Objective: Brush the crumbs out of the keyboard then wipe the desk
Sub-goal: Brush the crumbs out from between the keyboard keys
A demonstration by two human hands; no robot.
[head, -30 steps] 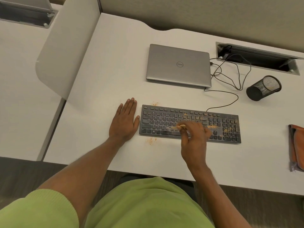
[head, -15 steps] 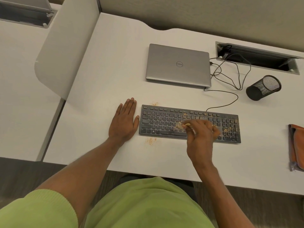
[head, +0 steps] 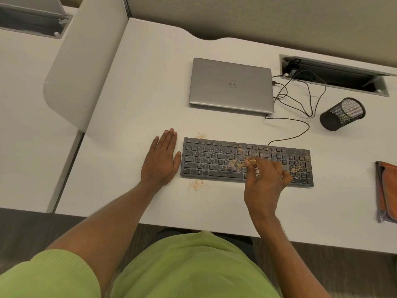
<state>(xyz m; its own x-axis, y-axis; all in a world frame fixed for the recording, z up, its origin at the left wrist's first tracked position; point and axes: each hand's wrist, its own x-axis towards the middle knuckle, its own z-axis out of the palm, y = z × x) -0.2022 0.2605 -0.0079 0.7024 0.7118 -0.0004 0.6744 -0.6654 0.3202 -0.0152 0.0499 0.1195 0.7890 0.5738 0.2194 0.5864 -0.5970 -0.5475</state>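
The left hand [head: 160, 160] lies flat on the white desk [head: 137, 108], palm down, its fingers straight and pressed together, the thumb a little apart. The thumb tip is just beside the left edge of the black keyboard [head: 206, 160]; I cannot tell if it touches.

The right hand [head: 265, 179] is above the middle of the keyboard. Its thumb and first fingers pinch the wooden handle of a small brush [head: 250, 162]; the other fingers are curled. The bristles point left from the fingertips and look blurred over the keys.

Orange crumbs [head: 297, 167] lie on the keys to the right of the right hand, mostly on the number pad. One small pile of crumbs is on the desk near the front left corner of the keyboard, between the two hands, and another at its back left corner.

Beyond the fingers lies a closed silver Dell laptop [head: 231, 86], with thin black cables [head: 300, 102] on its right. A black mesh pen cup [head: 341, 114] lies tipped on its side. An orange cloth [head: 387, 190] is at the far right edge.
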